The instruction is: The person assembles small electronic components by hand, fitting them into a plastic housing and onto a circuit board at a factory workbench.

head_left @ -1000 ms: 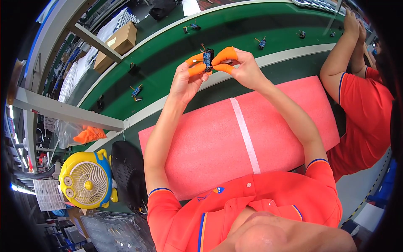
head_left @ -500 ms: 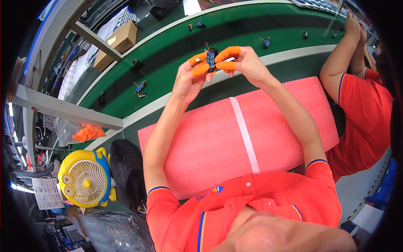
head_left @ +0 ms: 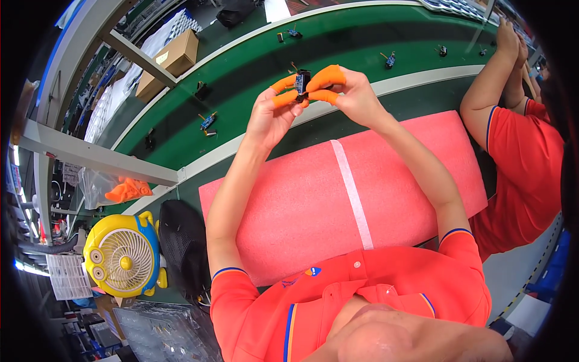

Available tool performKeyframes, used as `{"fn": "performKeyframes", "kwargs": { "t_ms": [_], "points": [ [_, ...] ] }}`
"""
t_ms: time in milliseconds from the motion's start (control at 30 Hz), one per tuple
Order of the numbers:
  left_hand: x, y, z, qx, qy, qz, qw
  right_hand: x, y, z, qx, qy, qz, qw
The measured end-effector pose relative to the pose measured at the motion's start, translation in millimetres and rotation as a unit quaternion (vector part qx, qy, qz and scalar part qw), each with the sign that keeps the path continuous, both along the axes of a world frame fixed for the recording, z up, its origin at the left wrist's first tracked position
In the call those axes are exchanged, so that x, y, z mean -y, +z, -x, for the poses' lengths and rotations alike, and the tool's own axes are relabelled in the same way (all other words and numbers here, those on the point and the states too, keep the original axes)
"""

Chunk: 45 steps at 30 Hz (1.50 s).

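Observation:
Above the near edge of the green conveyor belt [head_left: 253, 99], a small electronic assembly [head_left: 302, 82] is held up between my two hands. It has a blue circuit board, black parts and a thin wire end sticking up. My left hand [head_left: 271, 117] pinches it from the left, orange finger covers on the fingertips. From the right, my right hand [head_left: 356, 99], also in orange finger covers, closes its thumb and finger on the assembly's edge. The fingertips hide part of it.
More small blue-and-black assemblies [head_left: 208, 122] lie spaced along the belt. A pink foam block [head_left: 289, 199] lies before me. To the left are a yellow fan [head_left: 123, 256], a black mesh bag [head_left: 181, 241] and a bag of orange finger covers [head_left: 128, 190]. A co-worker's arms [head_left: 488, 78] reach in at right.
The assembly has turned in my fingers, so a darker side shows. A white piece seen by my right fingers is out of sight. The assemblies on the belt have shifted slightly right.

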<state>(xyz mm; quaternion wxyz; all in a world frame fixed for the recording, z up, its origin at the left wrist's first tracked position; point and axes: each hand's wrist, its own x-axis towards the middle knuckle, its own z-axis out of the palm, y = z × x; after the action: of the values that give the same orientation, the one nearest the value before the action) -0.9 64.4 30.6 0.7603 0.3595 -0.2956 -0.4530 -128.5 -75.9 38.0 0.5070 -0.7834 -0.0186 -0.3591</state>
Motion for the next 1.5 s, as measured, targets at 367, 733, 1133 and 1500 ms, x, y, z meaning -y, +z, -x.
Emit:
{"fn": "performKeyframes", "kwargs": {
  "t_ms": [367,733,1133,1500],
  "points": [
    [-3,12,8,0.194,0.045,-0.083,0.976,-8,-12,1,-0.075,-0.095,0.085,0.989],
    [10,-22,15,0.645,0.329,-0.151,0.673,-5,-32,-1,0.03,-0.182,0.449,0.874],
    [16,-30,16,0.418,0.218,-0.026,0.882,9,-44,-1,0.129,-0.113,0.483,0.859],
    [15,-18,22,0.4,0.19,-0.076,0.893,-3,-26,-2,0.095,-0.171,0.33,0.923]
  ]
}}
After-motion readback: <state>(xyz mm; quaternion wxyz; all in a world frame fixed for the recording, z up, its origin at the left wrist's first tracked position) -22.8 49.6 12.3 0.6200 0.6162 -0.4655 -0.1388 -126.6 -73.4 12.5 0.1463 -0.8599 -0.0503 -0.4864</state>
